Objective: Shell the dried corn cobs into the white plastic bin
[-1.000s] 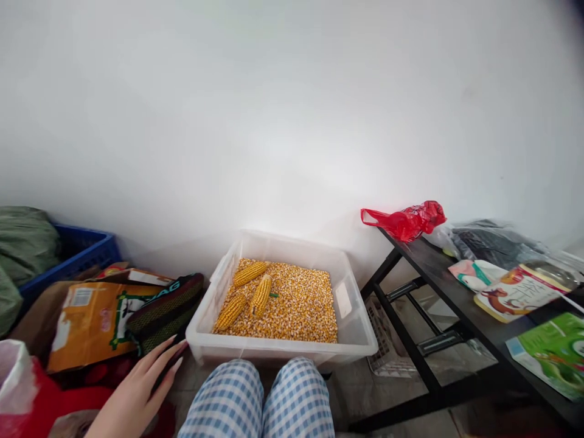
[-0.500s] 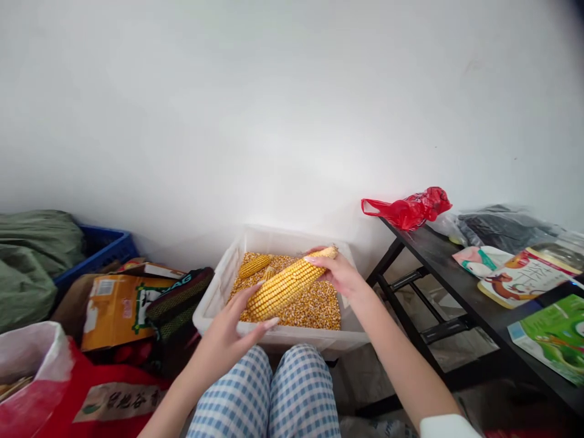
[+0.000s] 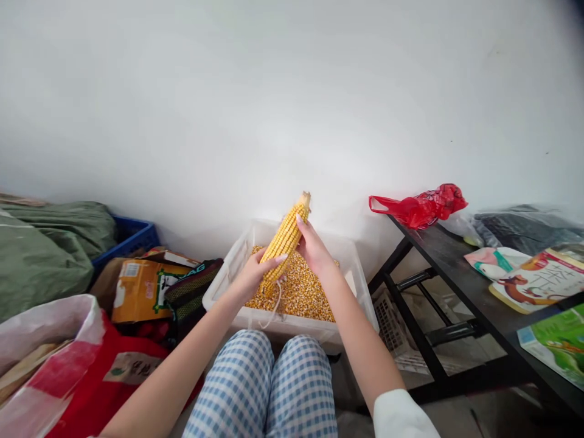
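Note:
A yellow ear of corn (image 3: 283, 239) is held tilted above a white plastic bin (image 3: 360, 286), its pale stalk end pointing up and away from me. My left hand (image 3: 256, 274) is closed around the lower part, thumb across the front. Higher up on the right side, my right hand (image 3: 312, 246) grips the ear with its thumb on the kernels. Loose corn kernels (image 3: 310, 298) cover the bottom of the bin. A thin pale strand (image 3: 277, 298) hangs near the ear's lower end, over the bin's front rim.
On the right stands a black table (image 3: 474, 286) with a red plastic bag (image 3: 422, 207) and several packets. At left are a red and white sack (image 3: 86, 377), an orange box (image 3: 141, 289) and a blue crate (image 3: 132, 240). A white wall rises behind the bin.
The ear has turned more upright, its stalk end swinging left and up. My left hand, loosely placed before, now wraps the lower part; my right hand has moved left. The view has shifted slightly.

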`<action>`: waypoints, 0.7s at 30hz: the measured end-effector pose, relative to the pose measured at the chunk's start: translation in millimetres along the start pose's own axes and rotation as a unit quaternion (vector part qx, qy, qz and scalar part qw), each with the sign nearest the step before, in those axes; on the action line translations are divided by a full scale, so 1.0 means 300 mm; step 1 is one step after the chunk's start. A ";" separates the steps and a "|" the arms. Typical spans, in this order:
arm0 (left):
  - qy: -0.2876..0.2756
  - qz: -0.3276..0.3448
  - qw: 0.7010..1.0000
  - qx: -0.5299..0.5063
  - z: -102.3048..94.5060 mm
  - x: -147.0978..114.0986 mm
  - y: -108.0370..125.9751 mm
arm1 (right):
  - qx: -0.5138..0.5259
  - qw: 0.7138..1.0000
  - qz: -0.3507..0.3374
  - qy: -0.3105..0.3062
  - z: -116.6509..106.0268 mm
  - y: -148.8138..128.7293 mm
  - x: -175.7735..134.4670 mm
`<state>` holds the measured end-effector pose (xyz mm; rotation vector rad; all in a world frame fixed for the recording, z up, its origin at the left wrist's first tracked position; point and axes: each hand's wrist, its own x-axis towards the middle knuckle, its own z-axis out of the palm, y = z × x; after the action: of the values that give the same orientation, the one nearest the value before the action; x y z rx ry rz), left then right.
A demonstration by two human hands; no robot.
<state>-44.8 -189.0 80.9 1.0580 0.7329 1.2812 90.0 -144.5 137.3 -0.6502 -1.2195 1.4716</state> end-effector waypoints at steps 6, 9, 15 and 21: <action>0.069 0.098 0.990 -0.072 0.034 0.096 0.065 | -0.002 1.000 0.015 -0.015 0.007 0.057 -0.049; 0.114 0.116 0.986 -0.048 0.015 0.105 0.039 | -0.036 0.998 0.052 -0.018 -0.001 0.142 -0.089; 0.144 0.106 0.984 -0.025 -0.012 0.113 -0.041 | -0.244 0.964 -0.069 0.075 -0.012 0.225 -0.128; 0.169 0.115 0.977 -0.054 -0.012 0.143 -0.080 | -0.287 0.943 -0.107 0.130 -0.018 0.267 -0.119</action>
<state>-31.0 -145.3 62.6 0.8635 0.7997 1.7087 74.6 -168.9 54.4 -1.0287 -1.4609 0.8100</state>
